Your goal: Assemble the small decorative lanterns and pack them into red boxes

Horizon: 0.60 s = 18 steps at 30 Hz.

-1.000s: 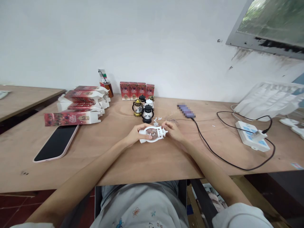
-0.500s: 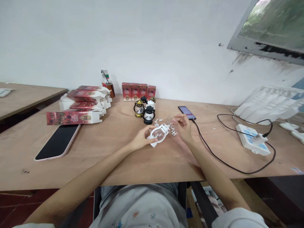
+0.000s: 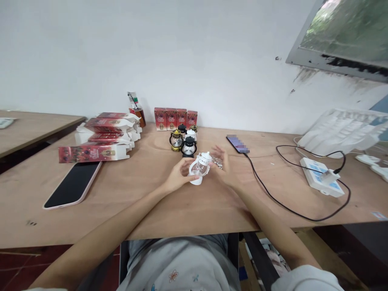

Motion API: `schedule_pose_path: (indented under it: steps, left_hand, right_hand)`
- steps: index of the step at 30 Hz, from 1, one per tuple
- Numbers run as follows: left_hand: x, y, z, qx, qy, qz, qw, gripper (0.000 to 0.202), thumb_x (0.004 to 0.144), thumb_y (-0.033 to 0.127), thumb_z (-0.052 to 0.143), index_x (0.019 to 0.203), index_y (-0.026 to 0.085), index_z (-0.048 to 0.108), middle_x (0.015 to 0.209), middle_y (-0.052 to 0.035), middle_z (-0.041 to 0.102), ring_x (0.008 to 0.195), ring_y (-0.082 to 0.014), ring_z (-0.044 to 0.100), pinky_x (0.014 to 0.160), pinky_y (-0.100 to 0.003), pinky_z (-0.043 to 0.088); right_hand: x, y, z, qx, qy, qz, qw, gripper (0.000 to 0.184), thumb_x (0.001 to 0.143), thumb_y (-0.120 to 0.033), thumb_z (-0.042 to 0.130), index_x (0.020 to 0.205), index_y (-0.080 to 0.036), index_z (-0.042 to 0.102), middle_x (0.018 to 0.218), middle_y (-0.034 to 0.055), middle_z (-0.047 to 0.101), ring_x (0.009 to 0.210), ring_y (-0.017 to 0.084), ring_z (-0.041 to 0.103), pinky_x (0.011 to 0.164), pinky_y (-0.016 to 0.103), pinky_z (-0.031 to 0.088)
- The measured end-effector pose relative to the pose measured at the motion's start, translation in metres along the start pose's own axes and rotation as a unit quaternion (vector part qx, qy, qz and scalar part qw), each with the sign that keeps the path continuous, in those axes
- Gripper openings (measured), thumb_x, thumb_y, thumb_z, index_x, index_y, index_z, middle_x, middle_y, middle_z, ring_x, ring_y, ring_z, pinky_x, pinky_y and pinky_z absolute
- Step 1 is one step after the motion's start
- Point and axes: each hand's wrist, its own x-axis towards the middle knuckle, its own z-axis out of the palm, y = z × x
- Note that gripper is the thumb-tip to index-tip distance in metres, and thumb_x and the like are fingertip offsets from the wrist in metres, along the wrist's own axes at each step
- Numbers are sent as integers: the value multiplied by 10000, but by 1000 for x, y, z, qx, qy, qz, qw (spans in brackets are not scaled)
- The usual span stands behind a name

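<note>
A small white toy lantern [image 3: 200, 165] with a clear globe is held, tilted slightly to the right, in my left hand [image 3: 178, 176]. The thumb presses low on its near side and the fingers wrap the left side. My right hand [image 3: 223, 167] is beside the lantern's right side with its fingers spread; whether the thumb touches the lantern I cannot tell. Small metal parts [image 3: 217, 162] lie behind that hand, partly covered. Just beyond the held lantern stand a black lantern [image 3: 189, 147], a gold-and-black lantern [image 3: 176, 140] and another white lantern [image 3: 190, 136].
Red boxes [image 3: 171, 119] stand by the wall. On the left, flattened red-and-white cartons [image 3: 93, 153] are stacked by a large phone [image 3: 74, 184]. To the right are a cabled phone [image 3: 237, 144], a power strip [image 3: 321, 176] and white plastic trays [image 3: 342, 131].
The lantern in my left hand has turned more upright and now shows a white domed top. My right hand has come from above the small parts to the lantern's side, its fingers opening.
</note>
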Motion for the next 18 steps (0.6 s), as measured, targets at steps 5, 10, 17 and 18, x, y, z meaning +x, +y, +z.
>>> schedule_pose_path:
  steps: [5, 10, 17, 18]
  left_hand:
    - [1, -6, -2, 3, -19, -30, 999, 610, 580, 269, 815, 1069, 201, 456, 1235, -108, 568, 1048, -211, 612, 927, -379, 472]
    - [2, -14, -7, 115, -52, 5, 992, 519, 668, 238, 732, 1120, 192, 481, 1237, -112, 581, 1134, -227, 569, 1014, -429, 411]
    - [11, 9, -36, 292, 82, 90, 949, 263, 776, 282, 542, 1009, 164, 564, 1051, -91, 645, 964, -207, 604, 846, -378, 491]
    - [13, 15, -43, 325, 100, 97, 935, 251, 776, 278, 522, 993, 163, 574, 1047, -87, 646, 958, -210, 601, 843, -379, 486]
  right_hand:
    - [-4, -3, 13, 46, -133, 54, 989, 753, 676, -432, 750, 1309, -241, 390, 1323, 112, 496, 1216, 248, 491, 1028, 422, 394]
    - [-4, 1, 16, -52, -76, 27, 995, 695, 682, -354, 742, 1271, -206, 404, 1281, 116, 532, 1183, 258, 514, 1007, 442, 399]
    - [1, 21, 10, -154, 60, 76, 983, 668, 725, -425, 680, 1268, -175, 381, 1269, 165, 526, 1179, 307, 502, 982, 511, 394]
    - [0, 21, 10, -164, 77, 66, 981, 676, 741, -436, 665, 1285, -169, 365, 1294, 176, 499, 1201, 310, 480, 993, 519, 383]
